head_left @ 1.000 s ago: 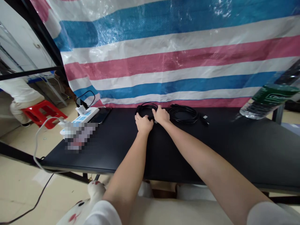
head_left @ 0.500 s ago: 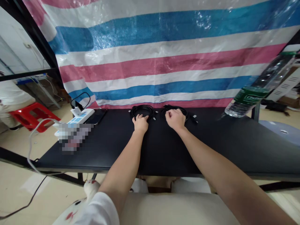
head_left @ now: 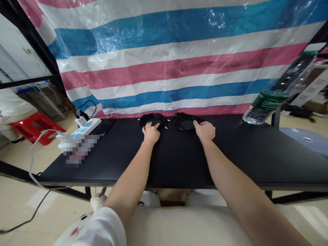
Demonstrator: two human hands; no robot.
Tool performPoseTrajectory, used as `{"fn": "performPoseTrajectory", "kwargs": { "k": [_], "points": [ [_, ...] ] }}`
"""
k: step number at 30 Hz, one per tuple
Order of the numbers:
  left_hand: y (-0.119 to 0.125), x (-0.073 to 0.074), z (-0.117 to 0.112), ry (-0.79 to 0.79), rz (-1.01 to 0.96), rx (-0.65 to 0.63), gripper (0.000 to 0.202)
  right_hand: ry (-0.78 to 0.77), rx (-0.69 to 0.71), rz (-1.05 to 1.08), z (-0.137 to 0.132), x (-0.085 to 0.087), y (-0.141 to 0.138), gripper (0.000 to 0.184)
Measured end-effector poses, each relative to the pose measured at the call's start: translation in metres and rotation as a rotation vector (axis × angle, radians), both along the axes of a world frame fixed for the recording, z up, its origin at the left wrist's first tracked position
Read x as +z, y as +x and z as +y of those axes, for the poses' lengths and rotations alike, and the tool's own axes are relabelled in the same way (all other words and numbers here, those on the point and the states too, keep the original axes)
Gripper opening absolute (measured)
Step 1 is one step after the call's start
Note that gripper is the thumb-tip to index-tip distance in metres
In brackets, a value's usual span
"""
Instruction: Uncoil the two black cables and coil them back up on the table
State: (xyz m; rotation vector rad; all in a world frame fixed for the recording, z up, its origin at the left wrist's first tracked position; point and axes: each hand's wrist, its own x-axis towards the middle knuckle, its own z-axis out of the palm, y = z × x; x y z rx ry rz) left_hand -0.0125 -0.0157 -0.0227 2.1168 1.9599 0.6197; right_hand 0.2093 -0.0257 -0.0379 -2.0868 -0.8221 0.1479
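Two coiled black cables lie side by side at the far edge of a black table (head_left: pixel 179 160). My left hand (head_left: pixel 151 132) rests on the near rim of the left coil (head_left: pixel 153 120), fingers curled over the cable. My right hand (head_left: pixel 206 130) sits at the right rim of the right coil (head_left: pixel 186 122), fingers curled down onto the cable end there. What lies under its fingers is hidden.
A white power strip (head_left: pixel 85 127) with plugged cords and a dark phone (head_left: pixel 104 126) lie at the table's left end. A clear water bottle (head_left: pixel 274 92) stands at the right. A striped tarp (head_left: pixel 179 58) hangs behind. A person sits on a red stool (head_left: pixel 30 126) at far left.
My right hand has moved from the left coil across to the right side of the right coil. My left hand has stayed on the left coil.
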Motion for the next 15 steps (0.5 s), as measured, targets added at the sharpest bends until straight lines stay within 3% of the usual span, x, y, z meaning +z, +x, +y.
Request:
{"fn": "performPoseTrajectory", "kwargs": {
  "k": [7, 10, 15],
  "points": [
    [0.004, -0.003, -0.001, 0.069, -0.069, 0.011, 0.055, 0.037, 0.071, 0.009, 0.008, -0.015, 0.011, 0.027],
    [0.005, -0.002, -0.002, 0.079, -0.106, 0.024, 0.054, 0.075, 0.007, 0.004, 0.008, -0.012, 0.009, 0.024],
    [0.006, -0.002, 0.0, 0.169, -0.239, 0.034, 0.049, 0.241, -0.134, -0.08, 0.005, -0.007, 0.004, 0.036]
  ]
}}
